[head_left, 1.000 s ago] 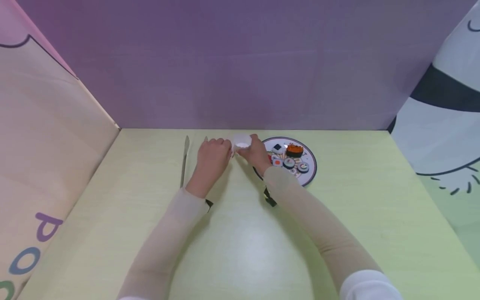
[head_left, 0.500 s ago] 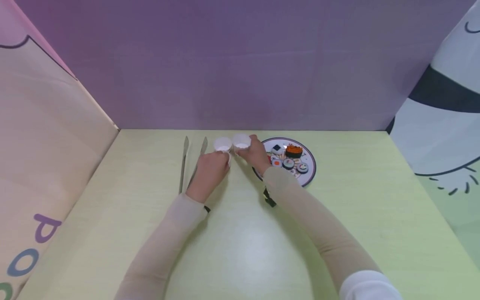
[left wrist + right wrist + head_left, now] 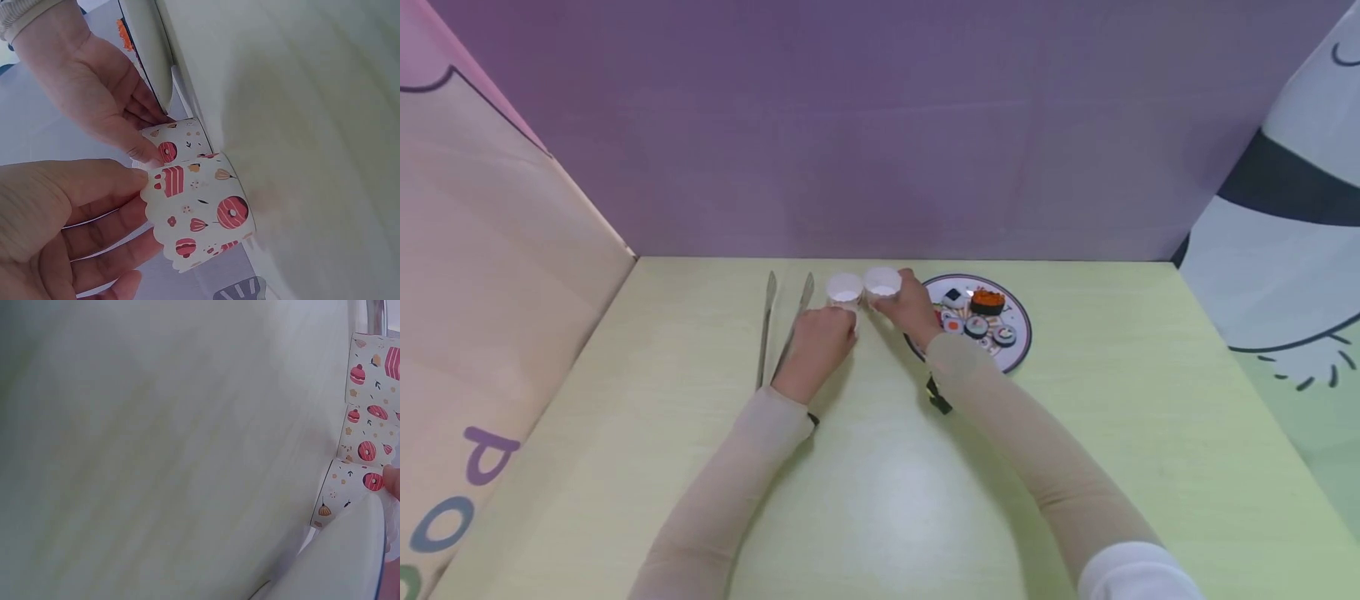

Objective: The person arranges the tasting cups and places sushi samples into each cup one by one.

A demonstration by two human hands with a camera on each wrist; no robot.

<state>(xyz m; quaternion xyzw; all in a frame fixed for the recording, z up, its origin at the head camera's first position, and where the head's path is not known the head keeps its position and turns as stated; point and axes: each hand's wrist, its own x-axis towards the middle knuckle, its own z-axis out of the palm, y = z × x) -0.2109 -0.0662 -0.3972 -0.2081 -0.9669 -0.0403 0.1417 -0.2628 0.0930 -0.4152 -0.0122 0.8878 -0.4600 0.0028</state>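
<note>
White cups with scalloped rims stand near the back of the table. In the head view, one cup (image 3: 845, 288) is just beyond my left hand (image 3: 816, 348), another cup (image 3: 882, 282) at my right hand (image 3: 912, 308). Pink sweets and small flowers decorate the front cup (image 3: 203, 209) in the left wrist view; my left hand (image 3: 81, 225) pinches its rim with the thumb. Behind it, my right hand (image 3: 106, 94) grips a second cup (image 3: 184, 139). The right wrist view shows three cups side by side, a top cup (image 3: 375, 369), a middle cup (image 3: 367, 434) and a bottom cup (image 3: 344, 490).
Right of the cups, partly behind my right hand and sleeve, is a round plate (image 3: 1022, 329) of sushi pieces (image 3: 987, 302). Two long metal arms (image 3: 765, 333) lie left of my left hand. A purple wall (image 3: 880, 133) rises behind the table.
My left hand has come back toward the near side, uncovering a cup and more of the right-hand metal arm. The right hand has stayed at its cup.
</note>
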